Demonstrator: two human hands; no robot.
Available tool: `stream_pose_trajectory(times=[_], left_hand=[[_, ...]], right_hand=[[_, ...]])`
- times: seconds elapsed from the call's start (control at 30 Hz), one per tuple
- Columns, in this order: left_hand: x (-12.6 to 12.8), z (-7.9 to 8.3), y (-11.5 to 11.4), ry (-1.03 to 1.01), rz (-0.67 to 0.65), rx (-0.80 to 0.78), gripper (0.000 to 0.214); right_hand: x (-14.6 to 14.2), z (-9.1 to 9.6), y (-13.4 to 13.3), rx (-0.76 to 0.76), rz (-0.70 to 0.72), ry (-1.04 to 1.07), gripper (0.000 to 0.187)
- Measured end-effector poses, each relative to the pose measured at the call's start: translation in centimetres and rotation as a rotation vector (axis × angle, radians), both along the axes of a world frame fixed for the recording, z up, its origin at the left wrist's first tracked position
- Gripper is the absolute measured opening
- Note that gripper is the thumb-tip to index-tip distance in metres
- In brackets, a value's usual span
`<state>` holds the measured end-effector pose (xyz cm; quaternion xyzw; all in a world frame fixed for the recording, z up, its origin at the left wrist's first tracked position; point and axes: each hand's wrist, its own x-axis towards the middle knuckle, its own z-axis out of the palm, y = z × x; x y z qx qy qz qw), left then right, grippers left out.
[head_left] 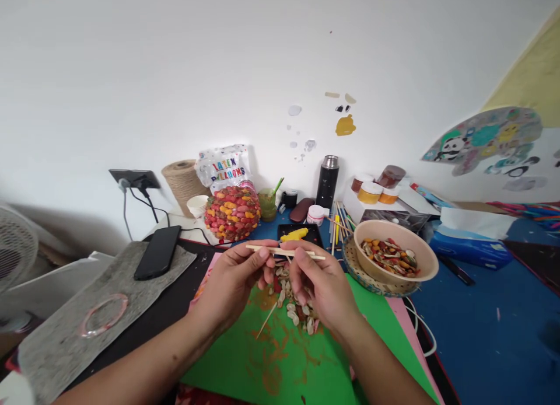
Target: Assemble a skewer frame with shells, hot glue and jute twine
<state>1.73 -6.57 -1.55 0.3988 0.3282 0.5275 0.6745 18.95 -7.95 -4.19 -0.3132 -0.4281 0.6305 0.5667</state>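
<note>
My left hand [231,276] and my right hand [324,285] meet over the work area, both closed in a pinch. Between them lie pale wooden sticks [280,251], held level by thumbs and fingers, one hand towards each end. How many sticks there are I cannot tell. Beneath my hands, plain peanut shells [292,318] are heaped on a paint-smeared green sheet [245,361]. A thin loose stick [266,321] rests on the sheet by my left hand. Just beyond my fingers, a yellow object [294,234] sits on a black tray [311,230].
At right, a beige bowl [431,264] of painted shells stands on a woven tray [350,259]. Behind are a shell-covered ball [231,214], a twine spool [181,183], a black flask [328,183] and paint jars [370,192]. A phone [157,253] lies left.
</note>
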Motion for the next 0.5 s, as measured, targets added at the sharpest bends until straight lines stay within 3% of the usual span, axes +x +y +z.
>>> stream_pose_trajectory(times=[0.27, 0.5], left_hand=[[-1.8, 0.8, 0.6, 0.252, 0.024, 0.228, 0.035], [-2.2, 0.5, 1.0, 0.282, -0.004, 0.234, 0.034]], right_hand=[[0.0, 0.0, 0.1, -0.013, -0.073, -0.179, 0.046], [-0.3, 0.7, -0.3, 0.014, -0.077, -0.331, 0.047]])
